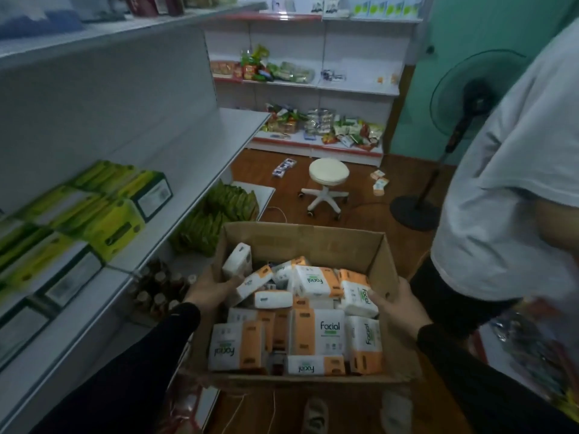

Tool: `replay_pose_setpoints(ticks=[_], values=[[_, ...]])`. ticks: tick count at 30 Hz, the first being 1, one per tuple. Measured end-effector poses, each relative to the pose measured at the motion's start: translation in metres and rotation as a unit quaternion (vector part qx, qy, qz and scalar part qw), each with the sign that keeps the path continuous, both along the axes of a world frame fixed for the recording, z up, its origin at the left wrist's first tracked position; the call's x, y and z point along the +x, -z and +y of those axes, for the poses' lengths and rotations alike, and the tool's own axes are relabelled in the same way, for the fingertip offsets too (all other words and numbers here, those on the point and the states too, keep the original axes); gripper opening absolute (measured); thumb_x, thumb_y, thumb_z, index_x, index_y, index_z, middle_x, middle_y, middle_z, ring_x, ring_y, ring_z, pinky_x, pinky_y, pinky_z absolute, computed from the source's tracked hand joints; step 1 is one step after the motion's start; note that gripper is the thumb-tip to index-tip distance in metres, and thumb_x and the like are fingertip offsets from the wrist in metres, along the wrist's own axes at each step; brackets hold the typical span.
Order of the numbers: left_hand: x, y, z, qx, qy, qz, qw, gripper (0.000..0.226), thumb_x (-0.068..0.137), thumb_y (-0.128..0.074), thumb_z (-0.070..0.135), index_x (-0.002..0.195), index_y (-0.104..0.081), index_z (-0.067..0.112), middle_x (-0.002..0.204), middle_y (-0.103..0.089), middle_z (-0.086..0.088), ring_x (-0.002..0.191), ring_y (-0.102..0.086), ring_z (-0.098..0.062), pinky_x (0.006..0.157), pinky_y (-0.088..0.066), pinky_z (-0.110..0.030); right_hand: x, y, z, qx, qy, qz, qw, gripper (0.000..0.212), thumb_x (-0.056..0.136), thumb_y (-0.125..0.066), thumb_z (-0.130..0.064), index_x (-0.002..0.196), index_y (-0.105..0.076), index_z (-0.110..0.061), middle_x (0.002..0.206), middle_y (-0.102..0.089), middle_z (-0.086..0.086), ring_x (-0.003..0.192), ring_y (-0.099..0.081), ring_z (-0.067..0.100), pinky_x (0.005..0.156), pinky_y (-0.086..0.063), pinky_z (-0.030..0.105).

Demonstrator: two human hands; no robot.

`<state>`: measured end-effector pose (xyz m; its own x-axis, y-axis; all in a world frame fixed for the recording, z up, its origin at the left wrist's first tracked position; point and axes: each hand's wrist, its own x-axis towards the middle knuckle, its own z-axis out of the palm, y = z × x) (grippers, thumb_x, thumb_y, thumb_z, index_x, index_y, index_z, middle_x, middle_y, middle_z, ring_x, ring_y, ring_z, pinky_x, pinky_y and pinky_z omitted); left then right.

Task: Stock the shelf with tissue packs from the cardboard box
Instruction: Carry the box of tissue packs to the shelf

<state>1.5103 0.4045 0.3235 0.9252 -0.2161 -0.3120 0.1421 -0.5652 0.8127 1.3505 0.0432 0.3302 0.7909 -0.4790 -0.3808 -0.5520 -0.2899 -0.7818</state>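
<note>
An open cardboard box (pixel 300 234) is held up in front of me, above the floor. It is filled with several white and orange "Facial" tissue packs (pixel 316 335), lying at mixed angles. My left hand (pixel 208 291) grips the box's left wall, fingers curled over the rim beside a pack. On the opposite wall, my right hand (pixel 399 308) grips the rim, its fingers inside against a pack. The white shelf (pixel 194 158) runs along my left, with green and yellow boxes (pixel 103 211) on its near part and bare board further along.
A person in a white shirt (pixel 507 183) stands close on the right. Ahead on the wood floor are a white stool (pixel 329 177) and a standing fan (pixel 470 98). Brown bottles (pixel 156 289) and green packets (pixel 219 214) fill the lower shelf. Snack shelves (pixel 316 120) line the back wall.
</note>
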Motion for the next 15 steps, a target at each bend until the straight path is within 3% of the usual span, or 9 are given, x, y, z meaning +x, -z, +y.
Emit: replay_pose_setpoints(ticks=[3,5,8,12,15], values=[[0.051,0.010,-0.012,0.020,-0.022,0.018,0.999,0.081,0.061,-0.073,0.075,0.123,-0.057,0.026,0.111,-0.068,0.007,0.098,-0.065,-0.014,0.081,-0.055,-0.036,0.049,-0.001,-0.027,0.012,-0.002,-0.003,1.000,0.077,0.086,-0.070,-0.041,0.145,-0.026,-0.018,0.132,-0.054,0.009,0.113,-0.056,0.028,0.093,-0.049,0.044],[0.084,0.012,-0.023,0.021,-0.036,0.033,0.999,0.094,0.052,-0.070,0.083,0.124,-0.056,0.024,0.110,-0.069,0.006,0.094,-0.067,-0.011,0.076,-0.056,-0.034,0.080,-0.006,-0.042,0.012,0.003,-0.008,1.000,0.079,0.086,-0.070,-0.042,0.147,-0.024,-0.019,0.133,-0.054,0.009,0.114,-0.056,0.029,0.096,-0.049,0.047],[0.121,-0.007,-0.054,0.019,-0.050,0.014,0.998,0.090,0.056,-0.072,0.078,0.128,-0.054,0.025,0.116,-0.066,0.008,0.097,-0.064,-0.010,0.075,-0.052,-0.029,0.126,-0.012,-0.063,0.010,0.007,-0.016,1.000,0.078,0.086,-0.069,-0.043,0.147,-0.026,-0.019,0.130,-0.057,0.008,0.106,-0.059,0.025,0.091,-0.051,0.045],[0.174,-0.013,-0.098,-0.003,-0.044,0.010,0.999,0.061,0.076,-0.074,0.052,0.127,-0.052,0.026,0.118,-0.060,0.011,0.098,-0.059,-0.012,0.078,-0.047,-0.028,0.175,-0.011,-0.090,-0.003,0.021,-0.022,1.000,0.076,0.086,-0.069,-0.042,0.146,-0.028,-0.020,0.127,-0.057,0.007,0.103,-0.060,0.024,0.086,-0.054,0.044],[0.226,-0.006,-0.129,-0.006,-0.001,0.001,1.000,0.069,0.073,-0.072,0.061,0.128,-0.056,0.024,0.119,-0.064,0.008,0.097,-0.063,-0.011,0.075,-0.052,-0.028,0.209,-0.011,-0.114,-0.005,0.043,-0.019,0.999,0.074,0.085,-0.070,-0.043,0.144,-0.029,-0.022,0.126,-0.058,0.006,0.105,-0.061,0.026,0.089,-0.054,0.049]])
